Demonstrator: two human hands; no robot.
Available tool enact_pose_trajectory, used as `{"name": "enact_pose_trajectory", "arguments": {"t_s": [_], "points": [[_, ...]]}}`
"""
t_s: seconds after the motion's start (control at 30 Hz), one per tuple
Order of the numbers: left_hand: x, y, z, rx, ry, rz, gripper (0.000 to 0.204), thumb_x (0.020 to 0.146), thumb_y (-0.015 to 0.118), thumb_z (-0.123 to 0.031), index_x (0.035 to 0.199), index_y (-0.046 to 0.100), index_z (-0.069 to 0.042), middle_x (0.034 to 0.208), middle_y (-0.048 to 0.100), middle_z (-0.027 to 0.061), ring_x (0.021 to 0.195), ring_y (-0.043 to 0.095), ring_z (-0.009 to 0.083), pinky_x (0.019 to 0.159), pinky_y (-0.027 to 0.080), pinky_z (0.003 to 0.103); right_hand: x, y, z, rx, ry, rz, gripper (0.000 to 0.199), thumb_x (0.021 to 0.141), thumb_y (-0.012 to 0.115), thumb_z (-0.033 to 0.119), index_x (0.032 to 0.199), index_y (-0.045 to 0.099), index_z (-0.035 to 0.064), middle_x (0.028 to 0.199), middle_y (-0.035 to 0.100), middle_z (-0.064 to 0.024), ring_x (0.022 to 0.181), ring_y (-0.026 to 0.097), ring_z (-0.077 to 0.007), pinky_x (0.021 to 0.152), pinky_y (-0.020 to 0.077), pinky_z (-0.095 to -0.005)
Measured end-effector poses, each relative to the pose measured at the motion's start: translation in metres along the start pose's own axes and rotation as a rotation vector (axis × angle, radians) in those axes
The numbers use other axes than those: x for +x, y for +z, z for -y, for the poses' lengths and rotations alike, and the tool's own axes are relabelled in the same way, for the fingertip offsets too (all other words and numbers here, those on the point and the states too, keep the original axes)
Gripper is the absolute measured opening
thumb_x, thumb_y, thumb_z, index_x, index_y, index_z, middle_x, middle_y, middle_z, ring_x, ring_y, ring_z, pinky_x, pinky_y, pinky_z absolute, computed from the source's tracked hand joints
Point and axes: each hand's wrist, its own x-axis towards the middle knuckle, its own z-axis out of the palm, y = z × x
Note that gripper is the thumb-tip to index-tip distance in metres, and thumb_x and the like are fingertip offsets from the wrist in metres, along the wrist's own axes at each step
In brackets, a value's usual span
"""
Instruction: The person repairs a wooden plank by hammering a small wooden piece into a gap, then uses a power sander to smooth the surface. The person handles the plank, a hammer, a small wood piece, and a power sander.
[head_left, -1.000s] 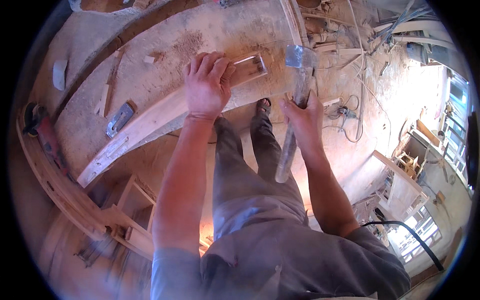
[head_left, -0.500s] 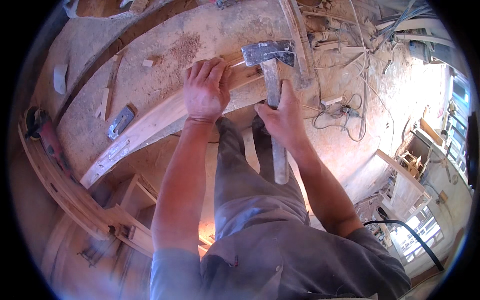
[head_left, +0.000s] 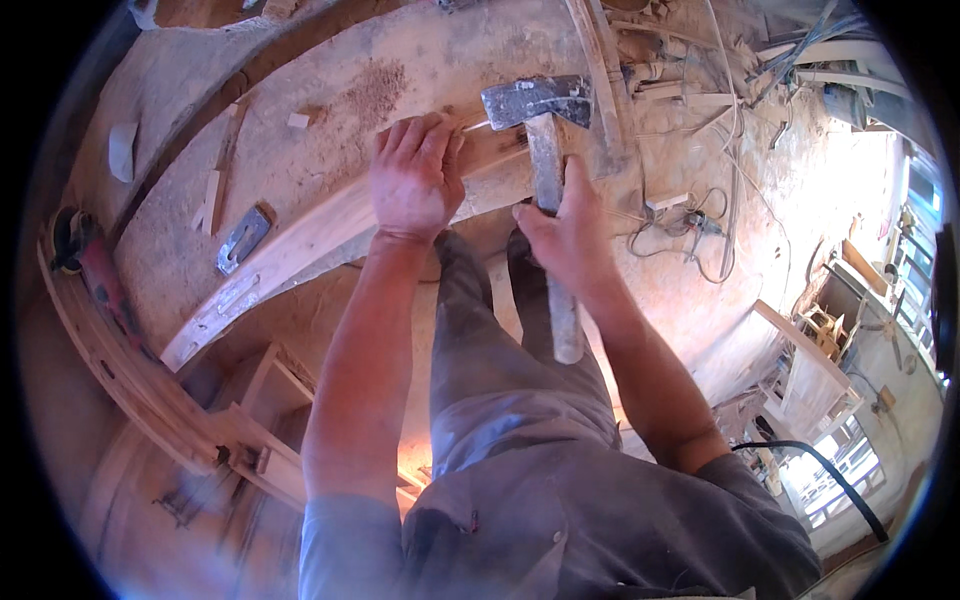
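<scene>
A long curved wooden piece point(head_left: 285, 240) runs diagonally below my hands on the dusty work surface. My left hand point(head_left: 412, 188) is closed over its upper part, fingers curled round a thin pale metal rod point(head_left: 477, 126) that sticks out to the right; the part inside the fist is hidden. My right hand point(head_left: 570, 235) grips the wooden handle of a hatchet point(head_left: 548, 165). Its dark, worn head is just right of the rod's visible end, blunt side toward my left hand and flared edge to the right. Whether head and rod touch, I cannot tell.
A flat grey-blue tool point(head_left: 243, 240) lies left of the wooden piece, near thin wood strips point(head_left: 213, 200). At far left, a red power tool point(head_left: 105, 285) rests on a curved wooden frame point(head_left: 150, 415). Cords and a small corded tool point(head_left: 703, 224) lie on the floor at right.
The hatchet has shifted very slightly upward with my right hand. My left hand keeps its grip on the rod, and the surroundings have slid a little in view.
</scene>
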Motion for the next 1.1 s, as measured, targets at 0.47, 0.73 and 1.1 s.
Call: {"name": "enact_pose_trajectory", "arguments": {"t_s": [0.47,0.73,1.1], "points": [[-0.015,-0.035,0.019,-0.005,-0.103,-0.085,0.058,0.085,0.071,-0.011,0.14,0.053,-0.001,0.115,0.067,0.0175,0.116,0.057,0.041,0.1,0.046,0.05,-0.004,-0.003,-0.007,0.229,0.068,-0.015,0.033,0.081,0.075,0.007,0.103,0.051,0.0007,0.079,0.062,-0.0096,0.068,0.061,-0.0186,0.061,0.0494,-0.035],[-0.031,-0.044,0.036,0.077,-0.238,-0.01,0.048,0.089,0.062,-0.007,0.136,0.056,0.002,0.106,0.071,0.0115,0.105,0.061,0.0343,0.093,0.048,0.047,-0.002,0.0,-0.003,0.082,0.072,0.049,0.041,0.078,0.075,0.01,0.107,0.049,-0.0009,0.085,0.06,-0.0182,0.08,0.064,-0.0308,0.073,0.0512,-0.0424],[-0.031,-0.045,0.037,0.126,-0.216,0.052,0.039,0.09,0.058,-0.009,0.127,0.063,0.001,0.092,0.067,0.0121,0.093,0.061,0.0334,0.079,0.045,0.045,0.016,-0.024,0.001,-0.153,-0.013,0.079,0.042,0.079,0.076,0.011,0.113,0.054,0.0006,0.083,0.064,-0.0124,0.077,0.064,-0.0231,0.071,0.0524,-0.0383]]}}
